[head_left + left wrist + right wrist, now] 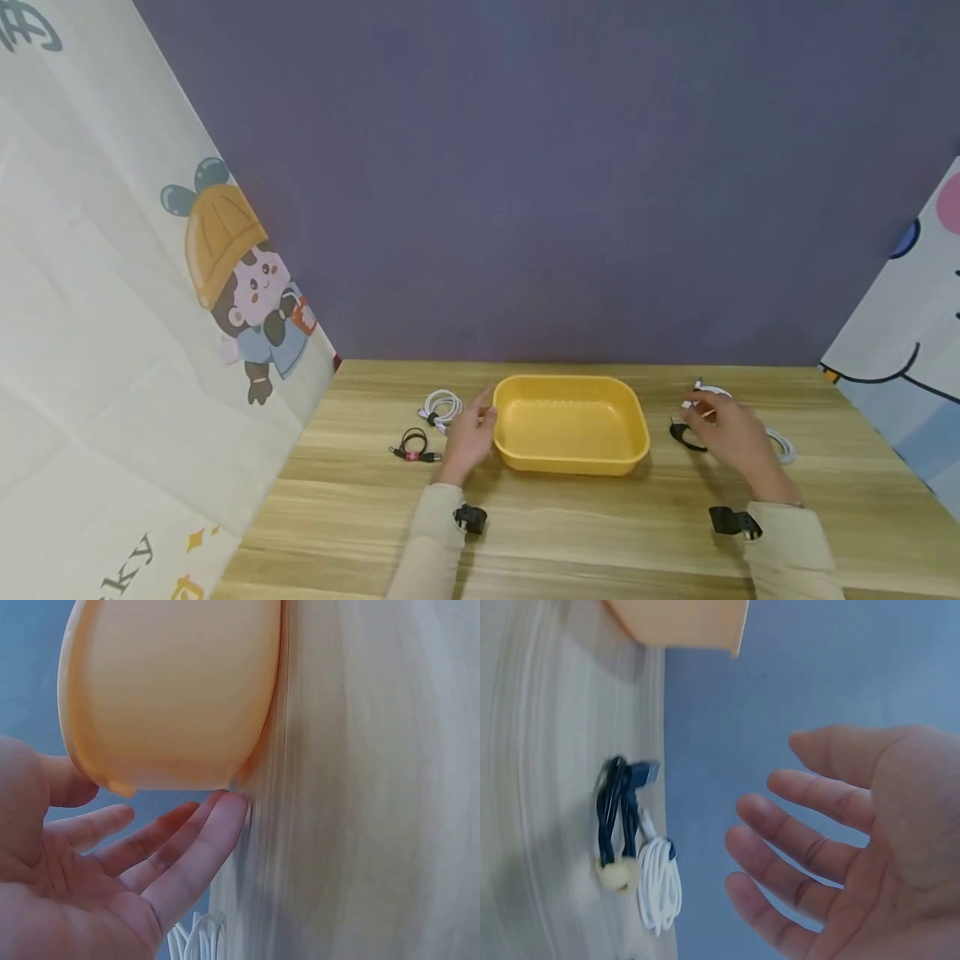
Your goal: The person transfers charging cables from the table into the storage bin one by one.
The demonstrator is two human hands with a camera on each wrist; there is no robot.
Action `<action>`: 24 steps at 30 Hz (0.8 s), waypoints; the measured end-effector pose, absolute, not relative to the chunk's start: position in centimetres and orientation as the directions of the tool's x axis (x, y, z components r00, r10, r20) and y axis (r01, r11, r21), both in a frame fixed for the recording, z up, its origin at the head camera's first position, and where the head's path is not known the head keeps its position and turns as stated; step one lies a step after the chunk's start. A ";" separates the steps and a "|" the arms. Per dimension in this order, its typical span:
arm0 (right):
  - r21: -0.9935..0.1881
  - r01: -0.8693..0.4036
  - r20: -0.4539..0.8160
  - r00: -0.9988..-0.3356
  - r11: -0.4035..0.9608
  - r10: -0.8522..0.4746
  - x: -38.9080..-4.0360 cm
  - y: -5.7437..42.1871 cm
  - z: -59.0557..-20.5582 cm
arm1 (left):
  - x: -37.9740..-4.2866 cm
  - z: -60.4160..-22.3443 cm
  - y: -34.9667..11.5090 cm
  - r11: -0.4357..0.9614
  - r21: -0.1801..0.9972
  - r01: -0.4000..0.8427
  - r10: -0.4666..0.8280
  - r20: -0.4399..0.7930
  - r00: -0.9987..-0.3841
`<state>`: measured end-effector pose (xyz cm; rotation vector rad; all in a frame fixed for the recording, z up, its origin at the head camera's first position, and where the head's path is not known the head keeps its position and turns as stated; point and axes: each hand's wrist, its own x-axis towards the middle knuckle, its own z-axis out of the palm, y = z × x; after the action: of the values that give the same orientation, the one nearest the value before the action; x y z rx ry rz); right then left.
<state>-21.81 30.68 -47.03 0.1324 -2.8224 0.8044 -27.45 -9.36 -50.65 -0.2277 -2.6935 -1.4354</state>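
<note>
A yellow plastic basin (pixel 570 465) stands in the middle of the wooden table. My left hand (pixel 468 439) is at its left end, fingers extended. In the left wrist view the thumb of that hand (pixel 112 862) is at the basin's rim (pixel 67 712), and the fingertips are close to its lower wall; contact is unclear. Over the cables on the right, my right hand (pixel 731 437) hovers with relaxed, spread fingers and holds nothing. Below it lie a black cable (pixel 609 814) bundled with a pale yellow tie and a coiled white cable (pixel 660 889).
Left of the basin lie a coiled white cable (pixel 444 407) and a black cable (pixel 412 450) with a reddish band. Another white cable (pixel 783 447) shows past my right hand, partly hidden. A dark wall panel (pixel 570 183) rises behind the table (pixel 585 533).
</note>
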 end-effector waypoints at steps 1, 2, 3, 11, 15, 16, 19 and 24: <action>-0.512 -0.129 0.213 -0.977 0.849 -0.020 -21.8 30.9 -47.1 | -27.4 -50.6 -9.4 0.551 0.817 0.170 0.095 0.141 -0.985; -0.511 -0.119 0.210 -0.978 0.851 -0.011 -21.7 31.1 -47.1 | -27.4 -50.6 -9.4 0.554 0.814 0.174 0.098 0.143 -0.985; -0.512 -0.108 0.204 -0.979 0.852 -0.002 -21.7 31.3 -47.1 | -27.4 -50.6 -9.4 0.553 0.814 0.178 0.102 0.146 -0.984; -0.537 -0.011 0.131 -0.989 0.843 0.070 -21.4 32.3 -47.6 | -27.3 -50.5 -9.4 0.505 0.849 0.155 0.127 0.104 -0.986; -0.507 0.039 0.084 -0.992 0.861 0.094 -21.6 32.9 -47.9 | -27.2 -50.5 -9.3 0.478 0.868 0.137 0.134 0.083 -0.988; -0.497 0.051 0.070 -0.993 0.866 0.098 -21.7 33.0 -48.0 | -27.3 -50.5 -9.3 0.476 0.868 0.140 0.136 0.084 -0.987; -0.473 0.079 0.029 -0.994 0.877 0.105 -21.7 33.4 -48.3 | -27.3 -50.6 -9.3 0.480 0.867 0.135 0.137 0.078 -0.987; -0.469 0.130 -0.050 -0.991 0.874 0.121 -21.5 33.8 -48.8 | -27.5 -50.8 -9.2 0.478 0.869 0.124 0.138 0.065 -0.988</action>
<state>-21.49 33.83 -48.75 -0.2053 -3.0593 0.7672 -27.46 -9.18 -50.80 -0.2402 -2.7131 -1.5938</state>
